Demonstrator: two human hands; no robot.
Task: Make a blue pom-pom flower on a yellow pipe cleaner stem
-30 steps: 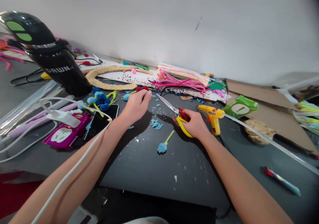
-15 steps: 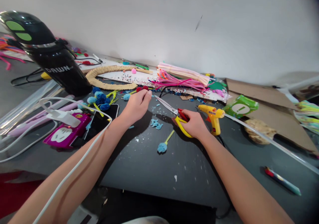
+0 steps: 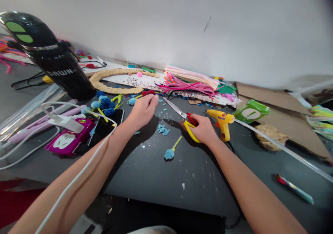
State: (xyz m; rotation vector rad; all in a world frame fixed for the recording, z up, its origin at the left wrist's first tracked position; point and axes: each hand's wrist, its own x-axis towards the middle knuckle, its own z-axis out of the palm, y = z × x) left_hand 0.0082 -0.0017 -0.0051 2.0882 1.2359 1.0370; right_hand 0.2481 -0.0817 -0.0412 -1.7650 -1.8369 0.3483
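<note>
My right hand (image 3: 204,128) grips scissors (image 3: 177,109) by their red and yellow handles. Their blades look closed and point to the left, toward my left hand (image 3: 145,111). That hand has its fingers curled together in a pinch; whatever is between them is hidden or too small to make out. Small light-blue fuzzy snippets (image 3: 163,130) lie on the dark table between my hands. Closer to me rests a light-blue fuzzy flower (image 3: 169,154) on a yellow-green stem. A yellow glue gun (image 3: 221,121) stands just beyond my right hand.
A tall black bottle (image 3: 65,67) and a magenta power adapter (image 3: 71,137) are on the left. Bundled pink pipe cleaners (image 3: 187,83) and a beige wrapped ring (image 3: 101,78) lie at the back. A green packet (image 3: 251,112) and a pen-like tube (image 3: 295,189) are on the right.
The scissors' tips dipped slightly toward the left and came back, with the right hand barely shifting. My left hand and the objects on the table stayed put.
</note>
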